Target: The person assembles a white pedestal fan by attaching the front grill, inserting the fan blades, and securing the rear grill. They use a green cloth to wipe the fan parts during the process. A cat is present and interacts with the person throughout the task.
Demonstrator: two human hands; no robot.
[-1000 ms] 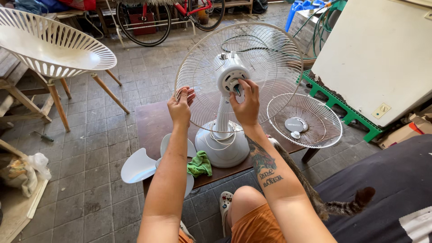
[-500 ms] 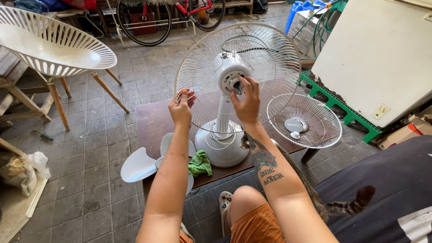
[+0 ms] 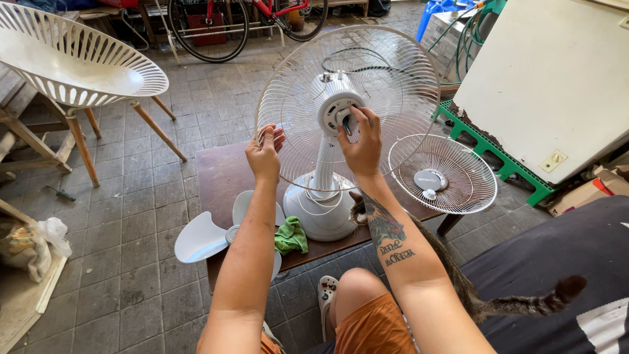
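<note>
A white pedestal fan (image 3: 324, 210) stands on a low brown table (image 3: 219, 174) with only its rear wire guard (image 3: 386, 85) mounted. My left hand (image 3: 264, 152) grips the guard's left rim. My right hand (image 3: 362, 141) is closed on the part at the motor hub (image 3: 335, 108) in the guard's middle. The detached front guard (image 3: 442, 174) lies flat on the table to the right. The white fan blade (image 3: 206, 236) rests at the table's front left edge, beside a green cloth (image 3: 290, 236).
A white slatted round chair (image 3: 72, 62) on wooden legs stands at the left. A bicycle (image 3: 229, 23) is at the back. A white box on a green frame (image 3: 553, 85) is at the right. A cat (image 3: 472, 288) moves under my right arm, by a dark cushion (image 3: 557, 262).
Both hands stay on the fan; my right hand's fingers have shifted slightly at the hub. The cat's tail has moved at the lower right.
</note>
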